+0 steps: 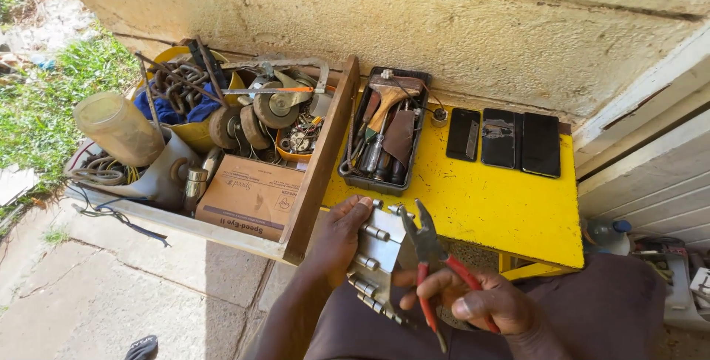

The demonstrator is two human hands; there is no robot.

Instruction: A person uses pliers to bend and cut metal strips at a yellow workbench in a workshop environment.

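Note:
My left hand (334,238) grips a stack of grey metal hinges (379,260) by its left side, over my lap. My right hand (484,302) holds red-handled pliers (433,253) by the handles. The dark jaws point up and rest against the top right edge of the hinges. Both hands are just in front of the yellow table (481,205).
A black tray of hand tools (384,134) and three dark phones (503,140) lie on the yellow table. A wooden box (318,164) at the left holds caster wheels, a chain, a hacksaw, a cardboard carton and a plastic jar. A concrete wall stands behind.

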